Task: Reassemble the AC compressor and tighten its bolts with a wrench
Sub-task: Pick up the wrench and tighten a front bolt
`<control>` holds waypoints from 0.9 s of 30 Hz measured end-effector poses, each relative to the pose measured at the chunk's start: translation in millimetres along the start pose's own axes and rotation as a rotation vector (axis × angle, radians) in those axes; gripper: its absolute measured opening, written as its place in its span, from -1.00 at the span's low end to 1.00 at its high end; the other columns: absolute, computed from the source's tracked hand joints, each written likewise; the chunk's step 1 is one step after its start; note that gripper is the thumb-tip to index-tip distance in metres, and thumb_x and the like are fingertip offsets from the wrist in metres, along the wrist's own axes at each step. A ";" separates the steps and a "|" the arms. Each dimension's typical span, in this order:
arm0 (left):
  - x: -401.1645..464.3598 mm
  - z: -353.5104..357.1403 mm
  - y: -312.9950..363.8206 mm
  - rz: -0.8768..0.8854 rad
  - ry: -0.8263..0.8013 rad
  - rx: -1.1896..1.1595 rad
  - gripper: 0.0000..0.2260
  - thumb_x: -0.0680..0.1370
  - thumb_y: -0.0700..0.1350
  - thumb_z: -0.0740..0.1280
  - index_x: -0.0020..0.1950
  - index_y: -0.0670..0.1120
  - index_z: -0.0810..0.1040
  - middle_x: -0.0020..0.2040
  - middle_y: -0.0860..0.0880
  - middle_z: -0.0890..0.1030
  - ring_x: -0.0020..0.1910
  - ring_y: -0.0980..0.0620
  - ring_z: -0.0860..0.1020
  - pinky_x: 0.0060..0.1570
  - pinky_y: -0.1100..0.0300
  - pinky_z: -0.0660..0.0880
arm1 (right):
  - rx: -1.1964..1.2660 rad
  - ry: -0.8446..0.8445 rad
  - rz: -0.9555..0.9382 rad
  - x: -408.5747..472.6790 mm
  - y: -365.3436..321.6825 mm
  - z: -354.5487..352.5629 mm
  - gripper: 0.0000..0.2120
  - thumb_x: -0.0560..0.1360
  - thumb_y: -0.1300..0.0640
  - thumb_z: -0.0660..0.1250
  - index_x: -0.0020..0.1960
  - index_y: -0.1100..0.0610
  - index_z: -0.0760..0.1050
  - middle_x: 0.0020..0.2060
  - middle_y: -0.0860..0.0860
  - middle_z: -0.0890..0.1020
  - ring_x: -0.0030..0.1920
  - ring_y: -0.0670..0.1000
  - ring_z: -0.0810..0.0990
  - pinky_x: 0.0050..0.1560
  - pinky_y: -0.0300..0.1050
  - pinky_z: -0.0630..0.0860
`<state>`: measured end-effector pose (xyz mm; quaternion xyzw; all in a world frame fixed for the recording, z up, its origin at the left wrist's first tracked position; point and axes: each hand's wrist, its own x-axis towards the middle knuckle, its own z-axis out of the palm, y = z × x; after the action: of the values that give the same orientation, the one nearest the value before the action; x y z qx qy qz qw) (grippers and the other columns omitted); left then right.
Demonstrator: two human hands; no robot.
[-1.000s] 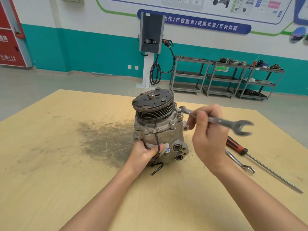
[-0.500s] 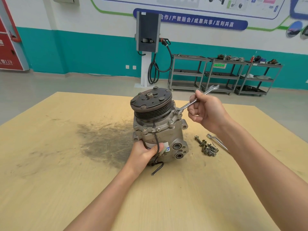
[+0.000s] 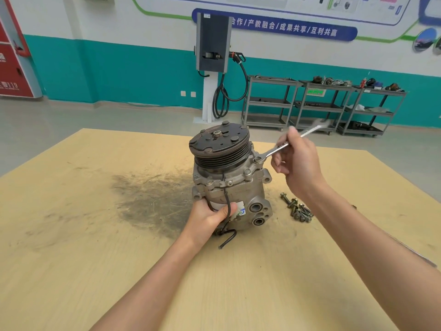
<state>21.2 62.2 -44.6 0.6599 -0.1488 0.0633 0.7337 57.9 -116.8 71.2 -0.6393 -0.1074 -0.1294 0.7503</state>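
On the wooden surface [image 3: 71, 247], loose bolts [image 3: 297, 209] are seen beside the compressor [image 3: 229, 180], gripped by the left hand [image 3: 207, 218]; the wrench [image 3: 284, 145] is pinched by the right hand [image 3: 298, 163].

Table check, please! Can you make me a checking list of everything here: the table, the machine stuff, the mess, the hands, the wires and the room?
Surface: wooden table, dark smudge left of the compressor.
Job's things: compressor upright; wrench on a flange bolt.
Clutter: loose bolts at its right.
Hands: left hand grips the body; right hand holds the wrench.
Cables: black wire hangs down the front.
Surroundings: metal shelves, wall charger.
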 end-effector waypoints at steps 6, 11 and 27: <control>-0.6 -0.6 -0.2 -0.005 -0.003 0.009 -0.72 0.42 -0.07 0.38 0.12 -0.06 0.61 0.02 0.17 0.70 0.12 0.18 0.62 0.10 0.38 0.47 | -0.230 0.106 -0.467 -44.2 18.3 -3.3 -0.78 0.63 0.00 0.12 -0.13 0.03 0.42 -0.48 0.02 0.50 -0.48 -0.02 0.46 -0.41 -0.30 0.35; 0.2 -0.5 -0.2 -0.022 0.006 0.018 -0.75 0.41 -0.07 0.38 0.08 -0.03 0.61 -0.02 0.19 0.71 0.08 0.21 0.63 0.08 0.38 0.47 | -0.449 0.158 -0.639 -41.3 16.3 -2.7 -0.79 0.61 0.01 0.13 -0.14 0.06 0.42 -0.44 -0.05 0.55 -0.47 -0.13 0.48 -0.39 -0.32 0.34; 0.0 -1.0 -0.2 0.007 -0.012 0.000 -0.73 0.42 -0.09 0.38 0.11 -0.05 0.60 0.01 0.19 0.70 0.10 0.21 0.62 0.08 0.39 0.46 | -0.179 0.115 -0.431 -38.6 11.5 0.2 -0.72 0.64 0.05 0.08 -0.17 0.09 0.43 -0.47 0.03 0.53 -0.45 0.00 0.49 -0.45 -0.32 0.30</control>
<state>21.4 63.2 -44.9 0.6597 -0.1553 0.0619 0.7327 25.3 -112.7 47.9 -0.6573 -0.1865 -0.3316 0.6506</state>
